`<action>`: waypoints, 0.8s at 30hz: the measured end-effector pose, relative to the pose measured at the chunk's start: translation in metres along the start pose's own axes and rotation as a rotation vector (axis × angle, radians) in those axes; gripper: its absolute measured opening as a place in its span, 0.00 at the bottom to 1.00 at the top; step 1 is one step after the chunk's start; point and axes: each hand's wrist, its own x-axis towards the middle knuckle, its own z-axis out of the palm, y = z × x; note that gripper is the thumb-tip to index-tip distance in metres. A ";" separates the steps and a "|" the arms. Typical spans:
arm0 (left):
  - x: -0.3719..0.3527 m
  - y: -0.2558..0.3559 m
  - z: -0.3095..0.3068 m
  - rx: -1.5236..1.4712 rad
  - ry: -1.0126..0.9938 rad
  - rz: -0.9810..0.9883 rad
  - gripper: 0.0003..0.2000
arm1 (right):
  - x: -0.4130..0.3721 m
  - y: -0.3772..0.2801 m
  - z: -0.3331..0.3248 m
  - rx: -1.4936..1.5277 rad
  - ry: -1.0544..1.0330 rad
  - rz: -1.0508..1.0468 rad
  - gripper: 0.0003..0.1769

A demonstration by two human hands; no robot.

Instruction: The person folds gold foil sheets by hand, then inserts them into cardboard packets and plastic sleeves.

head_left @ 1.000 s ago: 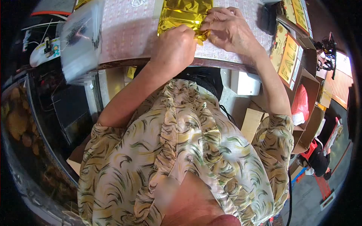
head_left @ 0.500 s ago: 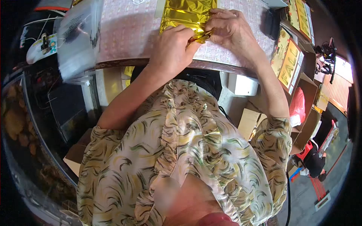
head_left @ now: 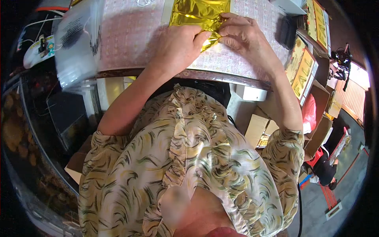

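Note:
A shiny gold foil packet [head_left: 197,15] lies on the table at the top middle, its near end creased and bent towards the table's front edge. My left hand [head_left: 179,45] pinches the near end of the foil between thumb and fingers. On the right side of the foil, my right hand [head_left: 244,34] grips its edge with thumb and fingertips. A small fold of foil shows between the two hands. Beneath the packet, a pale flat piece [head_left: 167,11] sticks out on its left.
Clear plastic bags [head_left: 77,43] overhang the table's [head_left: 130,43] left end. A dark case [head_left: 286,31] sits at the right, beside boxes with yellow "FALL" labels [head_left: 303,69]. Open cartons [head_left: 258,128] stand below the table. A white cord [head_left: 144,3] lies at the top.
The foil's near end has opened from a tight bunch into a flatter, downward flap between my hands. My left hand has shifted slightly left. The whole view has moved a little.

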 end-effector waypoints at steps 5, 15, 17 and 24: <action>0.005 0.005 -0.004 0.087 -0.081 -0.045 0.19 | 0.001 -0.003 0.001 -0.039 -0.005 -0.015 0.11; 0.012 0.000 -0.002 0.174 -0.153 -0.030 0.18 | -0.001 -0.014 0.021 -0.095 0.128 0.046 0.14; 0.013 -0.001 -0.001 0.169 -0.148 0.000 0.18 | -0.004 -0.017 0.018 -0.121 0.168 0.046 0.14; 0.017 0.001 -0.002 0.206 -0.180 -0.011 0.17 | -0.018 -0.021 0.010 -0.039 0.172 0.197 0.12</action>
